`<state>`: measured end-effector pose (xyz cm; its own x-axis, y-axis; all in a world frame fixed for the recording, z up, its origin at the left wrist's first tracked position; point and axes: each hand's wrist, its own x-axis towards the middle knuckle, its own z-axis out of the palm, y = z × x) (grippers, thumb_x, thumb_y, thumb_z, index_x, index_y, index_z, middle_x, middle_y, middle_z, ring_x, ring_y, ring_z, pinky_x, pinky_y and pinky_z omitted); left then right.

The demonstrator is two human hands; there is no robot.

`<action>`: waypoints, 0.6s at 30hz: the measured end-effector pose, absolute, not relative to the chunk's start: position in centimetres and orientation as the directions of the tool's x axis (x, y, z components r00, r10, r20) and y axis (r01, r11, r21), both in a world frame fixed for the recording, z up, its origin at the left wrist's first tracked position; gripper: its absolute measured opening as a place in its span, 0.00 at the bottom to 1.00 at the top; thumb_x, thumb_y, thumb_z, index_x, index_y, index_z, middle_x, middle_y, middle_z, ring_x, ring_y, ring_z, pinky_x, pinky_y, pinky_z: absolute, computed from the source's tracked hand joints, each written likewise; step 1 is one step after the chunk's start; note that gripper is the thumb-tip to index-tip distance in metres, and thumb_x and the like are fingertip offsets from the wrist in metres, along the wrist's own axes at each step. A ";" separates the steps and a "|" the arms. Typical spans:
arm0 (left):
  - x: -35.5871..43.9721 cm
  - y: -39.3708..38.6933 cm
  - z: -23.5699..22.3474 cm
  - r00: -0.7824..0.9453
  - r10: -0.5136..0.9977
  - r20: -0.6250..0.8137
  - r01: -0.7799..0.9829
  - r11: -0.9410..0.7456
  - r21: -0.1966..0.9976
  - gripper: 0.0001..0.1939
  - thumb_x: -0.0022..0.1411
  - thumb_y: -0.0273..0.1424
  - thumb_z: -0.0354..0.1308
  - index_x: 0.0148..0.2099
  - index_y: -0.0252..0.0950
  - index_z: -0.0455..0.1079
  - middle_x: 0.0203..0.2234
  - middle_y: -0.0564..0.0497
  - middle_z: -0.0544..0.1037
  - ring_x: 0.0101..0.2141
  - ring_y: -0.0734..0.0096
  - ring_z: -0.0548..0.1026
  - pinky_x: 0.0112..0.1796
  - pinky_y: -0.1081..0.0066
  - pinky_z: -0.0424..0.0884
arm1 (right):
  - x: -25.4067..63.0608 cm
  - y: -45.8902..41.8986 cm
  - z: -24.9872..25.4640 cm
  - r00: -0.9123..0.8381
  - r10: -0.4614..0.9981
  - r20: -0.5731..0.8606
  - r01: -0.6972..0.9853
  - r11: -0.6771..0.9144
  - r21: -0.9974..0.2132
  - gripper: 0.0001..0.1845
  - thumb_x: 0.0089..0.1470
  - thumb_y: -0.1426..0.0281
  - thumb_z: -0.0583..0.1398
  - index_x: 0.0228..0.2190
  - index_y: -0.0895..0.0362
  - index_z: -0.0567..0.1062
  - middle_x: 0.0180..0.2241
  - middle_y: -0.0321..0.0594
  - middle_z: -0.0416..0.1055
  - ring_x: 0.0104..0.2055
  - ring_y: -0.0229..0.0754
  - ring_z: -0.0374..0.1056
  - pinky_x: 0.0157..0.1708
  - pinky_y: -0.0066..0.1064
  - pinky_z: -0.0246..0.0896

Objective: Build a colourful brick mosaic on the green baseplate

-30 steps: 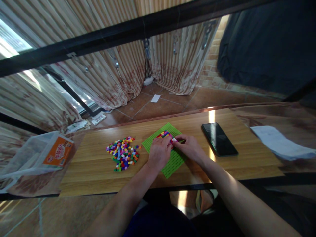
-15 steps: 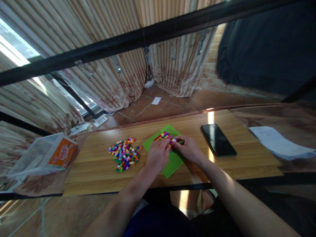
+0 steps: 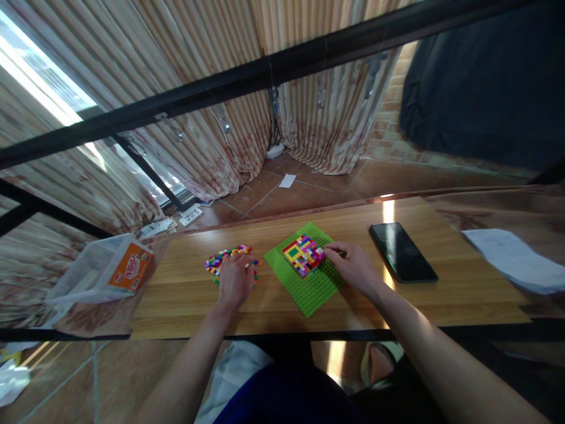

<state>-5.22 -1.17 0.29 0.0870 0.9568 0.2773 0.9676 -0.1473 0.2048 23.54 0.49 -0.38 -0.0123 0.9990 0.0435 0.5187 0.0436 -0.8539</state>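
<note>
the left hand (image 3: 237, 279) covers some loose bricks (image 3: 215, 263), and a careless sweep could scatter them. the right hand (image 3: 352, 265) is beside the brick patch (image 3: 303, 255) on the green baseplate (image 3: 311, 298); bumping could loosen its edge. both grips i cannot tell.

Ahead of me, striped curtains (image 3: 212, 47) hang to a brown tiled floor (image 3: 318, 185). Daylight enters at a window (image 3: 57, 73) to my left; a brick-patterned wall (image 3: 386, 129) stands to my right. A black bar (image 3: 247, 76) crosses before the curtains, and a bright strip of light (image 3: 388, 211) lies on my wooden tabletop (image 3: 176, 318).
</note>
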 end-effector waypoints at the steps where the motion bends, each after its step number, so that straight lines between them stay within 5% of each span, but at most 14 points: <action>1: -5.0 -1.2 0.3 0.098 0.958 0.268 0.972 -0.151 0.183 0.09 0.60 0.27 0.53 0.39 0.39 0.74 0.39 0.47 0.78 0.42 0.59 0.73 0.46 0.60 0.66 | 23.5 0.5 -0.4 -0.023 0.999 0.046 0.524 0.052 -0.850 0.16 0.55 0.62 0.55 0.33 0.57 0.80 0.30 0.39 0.78 0.30 0.40 0.70 0.29 0.29 0.58; 11: -3.1 -0.8 -0.2 0.123 0.961 0.247 0.989 -0.140 0.054 0.08 0.61 0.29 0.53 0.34 0.39 0.73 0.36 0.46 0.77 0.40 0.57 0.72 0.44 0.58 0.63 | 23.6 0.7 -0.5 -0.015 1.000 0.022 0.517 0.026 -0.856 0.15 0.54 0.64 0.56 0.34 0.57 0.80 0.32 0.40 0.78 0.32 0.41 0.71 0.31 0.29 0.60; 18: -0.2 -1.8 1.0 0.159 0.938 0.308 0.909 -0.261 0.324 0.06 0.60 0.26 0.55 0.33 0.37 0.72 0.29 0.50 0.78 0.34 0.65 0.74 0.39 0.65 0.66 | 23.6 1.0 -0.8 -0.015 0.999 0.034 0.513 0.037 -0.857 0.14 0.54 0.64 0.56 0.33 0.57 0.80 0.32 0.39 0.78 0.33 0.41 0.72 0.31 0.29 0.61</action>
